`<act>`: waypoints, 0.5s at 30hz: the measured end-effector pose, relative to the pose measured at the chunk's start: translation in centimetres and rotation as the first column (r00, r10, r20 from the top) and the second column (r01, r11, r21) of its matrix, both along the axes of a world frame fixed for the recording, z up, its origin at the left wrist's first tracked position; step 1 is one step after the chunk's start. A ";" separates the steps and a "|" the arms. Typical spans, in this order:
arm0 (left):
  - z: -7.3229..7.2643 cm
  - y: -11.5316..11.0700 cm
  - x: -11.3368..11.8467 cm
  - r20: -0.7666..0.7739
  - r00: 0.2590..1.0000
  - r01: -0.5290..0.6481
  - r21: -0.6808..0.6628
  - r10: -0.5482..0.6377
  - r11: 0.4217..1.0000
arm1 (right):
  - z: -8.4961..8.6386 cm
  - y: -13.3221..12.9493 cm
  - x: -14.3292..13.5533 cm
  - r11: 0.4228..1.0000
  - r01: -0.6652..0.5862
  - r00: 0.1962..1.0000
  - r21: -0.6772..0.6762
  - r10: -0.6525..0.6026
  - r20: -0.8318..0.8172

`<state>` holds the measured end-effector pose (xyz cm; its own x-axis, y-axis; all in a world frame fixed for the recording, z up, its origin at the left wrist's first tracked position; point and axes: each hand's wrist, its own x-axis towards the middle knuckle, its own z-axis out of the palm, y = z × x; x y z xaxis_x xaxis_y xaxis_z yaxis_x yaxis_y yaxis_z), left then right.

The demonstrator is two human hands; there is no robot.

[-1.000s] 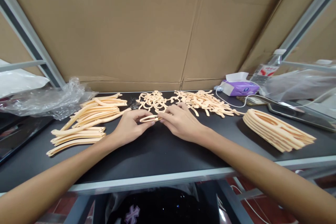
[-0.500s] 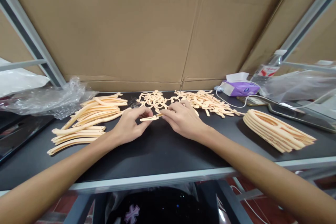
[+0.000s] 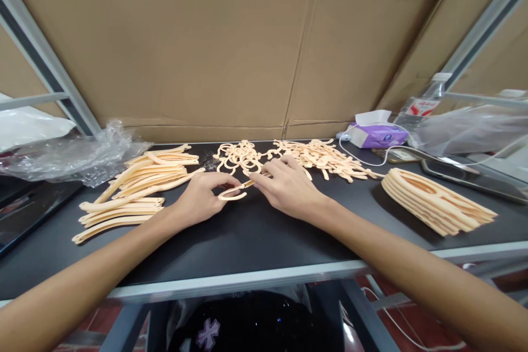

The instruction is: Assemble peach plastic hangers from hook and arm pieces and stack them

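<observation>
My left hand [image 3: 208, 193] pinches a peach-coloured curved plastic hook [image 3: 233, 197], which looks like the hook of a hanger. Its open curve faces me, just above the black tabletop. Close beside it, my right hand [image 3: 285, 186] is closed on a narrow peach plastic piece [image 3: 248, 183] whose end meets the hook's end. The right fingers hide most of that piece, so I cannot tell whether the two are joined. Behind my hands lie a pile of similar hooks [image 3: 239, 155] and a pile of short slim plastic pieces [image 3: 325, 158].
Long peach plastic arms [image 3: 144, 179] lie stacked on the left, by crumpled clear plastic [image 3: 103, 154]. On the right sits a stack of larger looped pieces [image 3: 437, 201]. Behind it are a purple tissue pack [image 3: 379, 135], a white cable, a bottle [image 3: 423, 104] and a tablet-like device [image 3: 474, 179].
The hook in my left hand has turned and dropped slightly, so its curve shows more fully. My right hand has barely moved and stays closed on its piece.
</observation>
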<state>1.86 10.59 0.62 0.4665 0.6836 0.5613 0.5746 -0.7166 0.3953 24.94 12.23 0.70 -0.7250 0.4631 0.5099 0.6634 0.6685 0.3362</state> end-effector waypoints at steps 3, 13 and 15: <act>-0.1 0.1 -0.1 0.007 1.000 -0.017 0.025 0.017 1.000 | 0.0 0.0 0.0 1.000 0.011 0.999 -0.001 -0.011 0.035; 0.0 0.2 0.0 0.003 1.000 0.002 0.089 -0.002 0.996 | 0.4 -0.7 -0.2 0.992 0.067 0.993 -0.105 -0.056 0.101; 0.0 0.3 -0.1 -0.010 1.000 0.027 0.099 -0.027 0.995 | 0.5 -0.9 -0.3 0.991 0.072 0.991 -0.111 -0.059 0.118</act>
